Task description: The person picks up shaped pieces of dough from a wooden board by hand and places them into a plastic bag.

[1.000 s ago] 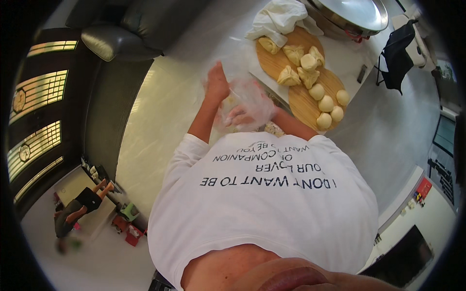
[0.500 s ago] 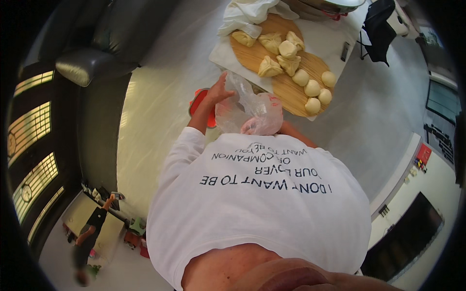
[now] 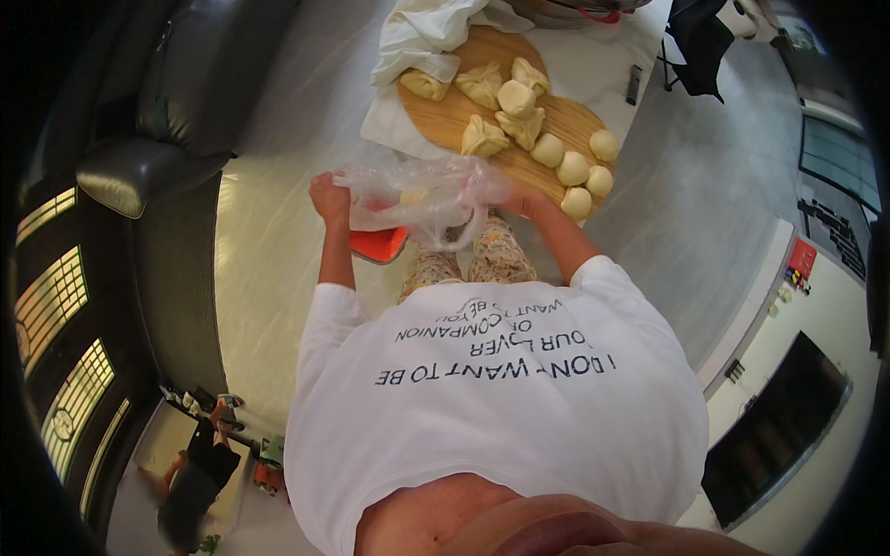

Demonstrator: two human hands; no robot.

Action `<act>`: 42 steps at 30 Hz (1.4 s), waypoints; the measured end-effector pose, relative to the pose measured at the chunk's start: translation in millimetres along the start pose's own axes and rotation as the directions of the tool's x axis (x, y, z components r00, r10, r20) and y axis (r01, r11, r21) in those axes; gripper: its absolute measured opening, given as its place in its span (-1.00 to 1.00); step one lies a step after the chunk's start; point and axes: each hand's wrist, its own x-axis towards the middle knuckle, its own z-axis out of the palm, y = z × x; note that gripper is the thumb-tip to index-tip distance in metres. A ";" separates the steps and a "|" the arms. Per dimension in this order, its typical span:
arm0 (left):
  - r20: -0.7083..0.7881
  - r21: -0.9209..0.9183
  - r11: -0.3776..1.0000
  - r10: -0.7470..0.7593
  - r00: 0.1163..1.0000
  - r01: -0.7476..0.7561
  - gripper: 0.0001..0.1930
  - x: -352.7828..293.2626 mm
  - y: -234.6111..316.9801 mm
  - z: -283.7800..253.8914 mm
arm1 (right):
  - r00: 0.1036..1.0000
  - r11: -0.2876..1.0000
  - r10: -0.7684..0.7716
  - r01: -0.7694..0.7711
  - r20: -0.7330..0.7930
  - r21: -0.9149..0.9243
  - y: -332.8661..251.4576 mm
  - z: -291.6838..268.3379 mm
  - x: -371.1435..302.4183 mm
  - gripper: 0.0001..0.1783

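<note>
A clear plastic bag (image 3: 422, 199) with reddish print is stretched between my hands, over my lap. My left hand (image 3: 330, 196) is closed around the bag's left edge. At its right end my right hand (image 3: 521, 198) grips the bunched plastic, its fingers partly hidden behind the film. Just beyond the bag, a wooden board (image 3: 436, 119) carries folded dough pieces (image 3: 484, 137) and several round dough balls (image 3: 573, 169). One flat round of dough (image 3: 516, 98) rests on top of the folded pieces.
The board lies on a white table (image 3: 385, 125) with a white cloth (image 3: 417, 42), a dark remote-like object (image 3: 633, 84) and a metal pot (image 3: 579, 9). A red container (image 3: 378, 245) is below my left hand. Another person (image 3: 197, 482) is at the far lower left.
My left hand, open with spread fingers before, has moved left and closed on the bag. The bag is now stretched sideways, and my right hand has come into view at its right end.
</note>
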 end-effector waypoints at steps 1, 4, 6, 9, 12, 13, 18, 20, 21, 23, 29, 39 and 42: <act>-0.068 -0.073 0.997 0.008 0.998 -0.013 -0.86 -0.1 17.2 -12.5 | 0.996 0.995 0.024 -0.015 -0.086 0.102 12.7 -25.7 3.1 -0.76; -0.161 -0.178 0.984 -0.025 0.987 -0.004 -0.89 -4.2 27.8 -31.1 | 0.981 0.955 0.129 -0.083 -0.147 0.283 17.3 -64.6 23.5 -0.74; -0.024 -0.363 0.918 -0.179 0.983 0.159 -0.89 -4.6 38.5 -29.9 | 0.947 0.898 0.214 -0.095 -0.239 0.430 27.6 -89.1 36.2 -0.77; 0.356 -0.535 0.655 -0.397 0.846 0.533 -0.85 0.8 62.6 -25.9 | 0.850 0.906 0.330 -0.164 -0.410 0.390 42.0 -130.8 55.3 -0.87; 0.440 -0.676 0.413 -0.438 0.784 0.610 -0.80 9.2 98.5 -29.5 | 0.688 0.973 0.143 -0.229 -0.712 -0.026 30.5 -164.3 55.0 -0.83; 0.504 -0.700 0.314 -0.420 0.755 0.642 -0.79 13.5 113.6 -33.5 | 0.618 0.990 -0.002 -0.108 -0.787 -0.087 30.9 -173.3 51.1 -0.78; 0.619 -0.729 0.027 -0.402 0.675 0.684 -0.73 33.5 169.9 -69.9 | 0.478 0.516 -0.517 -0.488 -0.710 -0.704 19.6 -180.1 54.1 -0.55; 0.647 -0.743 -0.004 -0.261 0.716 0.670 -0.74 33.0 176.5 -75.5 | 0.629 0.332 -0.436 -0.552 -0.643 -0.765 24.2 -181.0 61.5 -0.43; 0.654 -0.748 -0.020 -0.188 0.732 0.663 -0.75 31.9 178.5 -76.7 | 0.620 0.366 -0.427 -0.548 -0.659 -0.752 28.9 -183.2 66.4 -0.41; 0.654 -0.744 0.049 -0.149 0.741 0.666 -0.77 30.4 178.6 -75.0 | 0.597 0.434 -0.405 -0.541 -0.692 -0.720 38.6 -187.0 74.7 -0.35; 0.610 -0.755 0.125 -0.226 0.760 0.644 -0.82 22.3 175.9 -64.9 | 0.505 0.475 -0.548 -0.468 -0.667 -0.745 34.5 -191.5 56.1 -0.36; 0.517 -0.730 0.427 -0.165 0.840 0.533 -0.79 19.0 176.6 -72.4 | 0.941 0.834 -0.254 0.330 -0.222 0.442 -60.9 -66.0 90.3 -0.44; 0.501 -0.805 0.262 -0.181 0.847 0.532 -0.80 22.6 168.8 -65.1 | 0.999 0.771 -0.037 0.005 0.036 0.637 5.0 -72.4 145.8 -0.44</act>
